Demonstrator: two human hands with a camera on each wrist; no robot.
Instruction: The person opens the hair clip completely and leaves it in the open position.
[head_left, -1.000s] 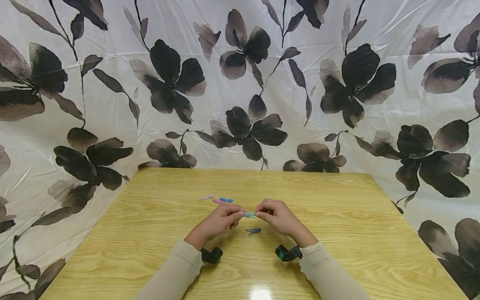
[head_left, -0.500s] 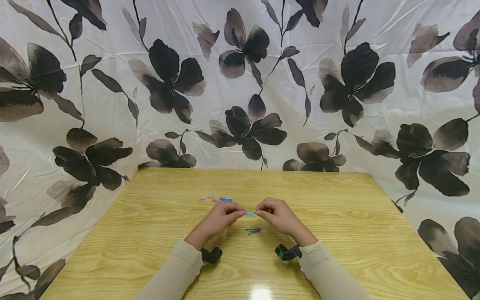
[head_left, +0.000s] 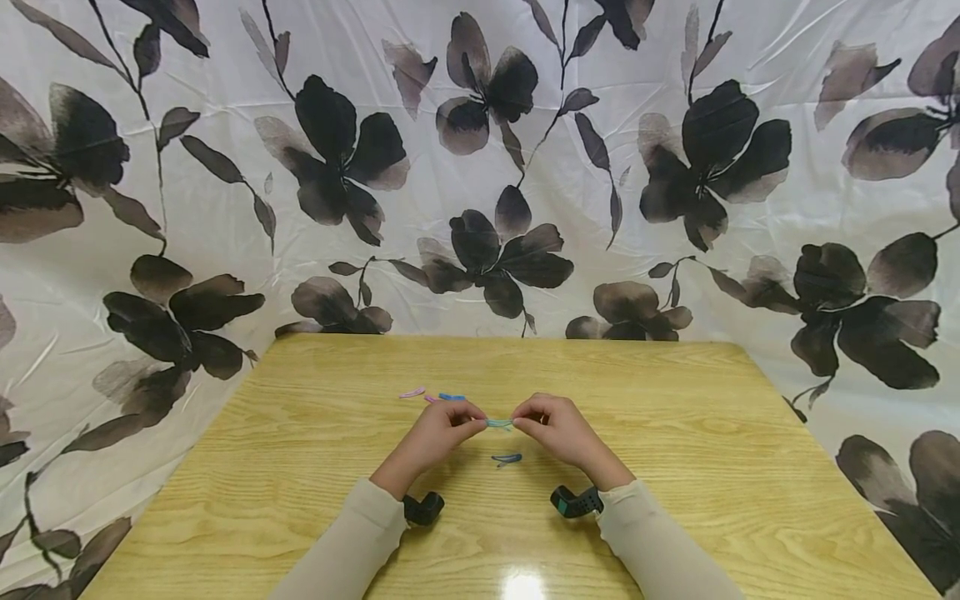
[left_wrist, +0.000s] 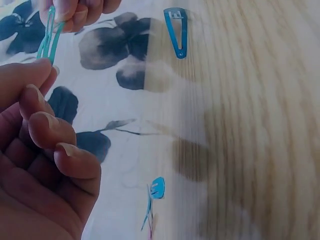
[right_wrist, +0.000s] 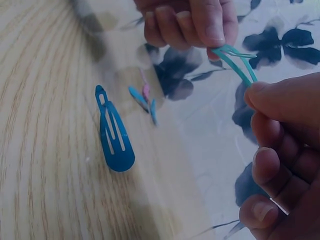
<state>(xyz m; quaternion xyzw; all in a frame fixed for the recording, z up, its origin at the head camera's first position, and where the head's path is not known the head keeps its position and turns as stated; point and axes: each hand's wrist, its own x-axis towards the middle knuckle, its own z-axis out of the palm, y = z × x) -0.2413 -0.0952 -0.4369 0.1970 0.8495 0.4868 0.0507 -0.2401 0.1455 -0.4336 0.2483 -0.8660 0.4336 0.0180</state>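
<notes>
A teal snap hair clip (head_left: 498,423) is stretched between both hands above the table. My left hand (head_left: 442,433) pinches one end between thumb and forefinger. At the other end, my right hand (head_left: 558,429) grips the clip the same way. The right wrist view shows the teal clip (right_wrist: 235,63) with its inner tongue standing apart from the frame. Below the hands lies a dark blue snap hair clip (head_left: 507,458), touched by neither hand; its slotted body (right_wrist: 121,160) shows in the right wrist view.
Beyond the left hand lie a pink clip (head_left: 412,392), a blue clip (head_left: 452,397) and another pink clip (head_left: 431,398), partly hidden by that hand. The wooden table (head_left: 675,450) ends at a floral cloth (head_left: 585,192) behind.
Both hands have risen slightly with the teal clip, and the left hand now covers more of the nearer pink clip. The loose clips stay in place; the head view has tilted slightly.
</notes>
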